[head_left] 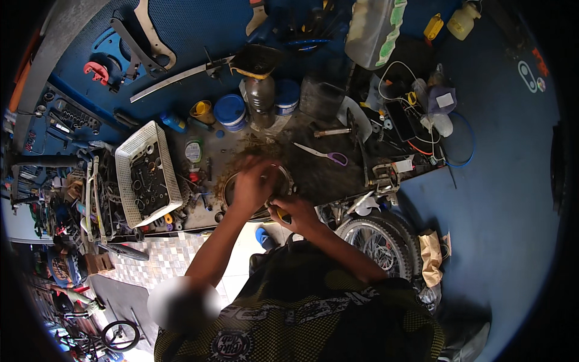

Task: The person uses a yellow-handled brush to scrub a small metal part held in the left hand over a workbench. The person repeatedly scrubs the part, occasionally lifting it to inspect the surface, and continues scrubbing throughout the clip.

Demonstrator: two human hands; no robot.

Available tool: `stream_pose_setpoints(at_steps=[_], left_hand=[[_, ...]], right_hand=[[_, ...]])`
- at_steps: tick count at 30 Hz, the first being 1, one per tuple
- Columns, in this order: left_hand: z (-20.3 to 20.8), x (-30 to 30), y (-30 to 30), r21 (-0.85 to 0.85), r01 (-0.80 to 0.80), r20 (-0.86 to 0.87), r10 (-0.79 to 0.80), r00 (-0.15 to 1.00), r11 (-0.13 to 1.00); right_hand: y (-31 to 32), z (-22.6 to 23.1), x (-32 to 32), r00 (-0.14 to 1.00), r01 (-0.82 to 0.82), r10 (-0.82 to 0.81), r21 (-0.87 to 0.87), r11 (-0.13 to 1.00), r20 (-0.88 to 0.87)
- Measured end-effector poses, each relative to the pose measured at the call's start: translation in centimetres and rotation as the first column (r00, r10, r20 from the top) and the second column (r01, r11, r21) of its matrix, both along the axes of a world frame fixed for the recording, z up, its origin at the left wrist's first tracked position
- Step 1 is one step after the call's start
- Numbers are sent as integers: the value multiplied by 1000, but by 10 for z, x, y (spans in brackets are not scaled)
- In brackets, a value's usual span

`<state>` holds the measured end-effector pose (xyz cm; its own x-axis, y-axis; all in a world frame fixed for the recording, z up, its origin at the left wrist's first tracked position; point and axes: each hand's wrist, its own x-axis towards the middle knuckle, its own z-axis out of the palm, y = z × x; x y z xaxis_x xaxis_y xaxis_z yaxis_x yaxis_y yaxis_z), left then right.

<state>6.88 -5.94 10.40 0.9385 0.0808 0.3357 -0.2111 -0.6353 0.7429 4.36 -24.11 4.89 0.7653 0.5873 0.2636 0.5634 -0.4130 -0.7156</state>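
Both hands are over a round, metal-rimmed pan (292, 181) at the front of the dirty workbench. My left hand (253, 186) is above its left part, and its fingers are smeared by motion, so whether it holds anything is unclear. My right hand (297, 213) is closed around a tool with a yellow-and-black handle (282, 215), at the pan's near right edge. The working end of that tool is hidden. Brown grime is spread on the bench just behind the pan. Most of the pan's inside is covered by my hands.
A white plastic basket (123, 175) of small metal parts stands at left. Purple-handled scissors (322, 154) lie at right. Behind are blue-lidded tubs (230, 112) and a dark bottle (260, 99). A phone (398, 119) lies among cables. Bicycle wheels (377, 244) lean below the bench's right end.
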Motion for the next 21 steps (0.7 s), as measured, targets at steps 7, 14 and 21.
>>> stream_pose_setpoints(at_steps=[7,14,21], left_hand=[[-77,67,-56,235,396,-253,-337,907,888],[-49,38,15,68,94,-100,-87,991,993],[-59,-79,77,494,285,-381,-90,920,822]], right_hand=[[-5,2,2,999,17,-17,-3,1000,-48],[-7,4,10,997,68,-63,104,992,-50],[-3,12,30,993,85,-73,127,988,-92]])
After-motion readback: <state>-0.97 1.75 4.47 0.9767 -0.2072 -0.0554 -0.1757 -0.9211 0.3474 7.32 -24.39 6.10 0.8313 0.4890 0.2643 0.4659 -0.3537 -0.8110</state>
